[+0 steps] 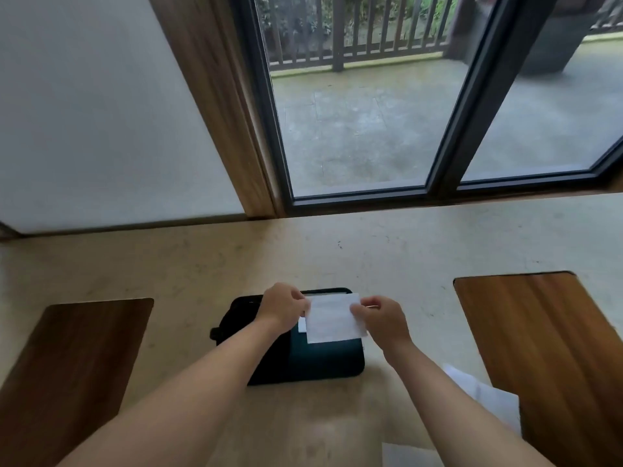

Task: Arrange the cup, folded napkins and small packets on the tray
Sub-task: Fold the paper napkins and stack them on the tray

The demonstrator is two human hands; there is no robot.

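Over the black tray (323, 362), near its far edge: white napkin (333, 318) pinched at opposite sides by left hand (283, 306) and right hand (382, 318). Best folded edge to edge, creased flat, then laid square to a tray corner. Cup and packets nowhere visible; tray's left part hidden behind the forearm.

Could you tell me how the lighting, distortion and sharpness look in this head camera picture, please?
Head view: soft daylight comes through the glass door, with no hard shadows; wide-angle distortion tilts and bends the door frame; the hands holding the white napkin over the dark tray look slightly soft, and the forearms blur near the bottom edge.
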